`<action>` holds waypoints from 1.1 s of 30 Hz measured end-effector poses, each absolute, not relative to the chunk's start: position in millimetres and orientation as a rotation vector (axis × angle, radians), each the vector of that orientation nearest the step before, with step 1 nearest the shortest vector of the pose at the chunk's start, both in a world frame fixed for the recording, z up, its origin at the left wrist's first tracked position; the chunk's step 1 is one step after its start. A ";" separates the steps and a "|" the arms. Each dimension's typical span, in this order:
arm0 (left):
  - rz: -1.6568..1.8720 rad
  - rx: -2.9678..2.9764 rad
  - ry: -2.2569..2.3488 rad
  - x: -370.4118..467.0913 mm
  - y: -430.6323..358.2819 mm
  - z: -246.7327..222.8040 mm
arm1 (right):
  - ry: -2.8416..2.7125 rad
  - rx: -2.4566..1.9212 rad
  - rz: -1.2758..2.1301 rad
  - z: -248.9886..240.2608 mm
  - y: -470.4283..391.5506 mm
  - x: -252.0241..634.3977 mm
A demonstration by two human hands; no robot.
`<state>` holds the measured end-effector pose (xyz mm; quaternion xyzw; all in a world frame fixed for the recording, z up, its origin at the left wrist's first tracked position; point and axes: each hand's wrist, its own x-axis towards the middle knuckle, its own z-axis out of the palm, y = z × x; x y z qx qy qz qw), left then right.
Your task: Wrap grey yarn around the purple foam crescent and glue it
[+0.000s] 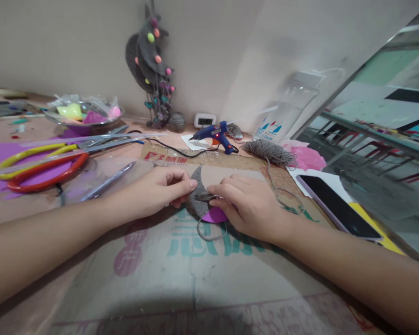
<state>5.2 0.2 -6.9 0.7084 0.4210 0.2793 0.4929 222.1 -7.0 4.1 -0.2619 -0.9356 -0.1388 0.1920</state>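
Mid-frame, the left hand [165, 188] pinches a crescent [197, 205] while the right hand [252, 204] grips its purple end [214, 215], apparently winding gray yarn [209, 239]; the next turn probably needs tension.

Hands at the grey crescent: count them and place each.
2: the left hand pinches the grey crescent from its left; the right hand is at its right.

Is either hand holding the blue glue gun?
No, the glue gun stands beyond the left hand and right hand, which are both at the grey-and-purple crescent.
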 end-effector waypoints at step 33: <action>0.681 1.773 1.012 5.4 0.4 -7.0 | -2.622 -0.727 -0.396 5.3 -9.2 222.8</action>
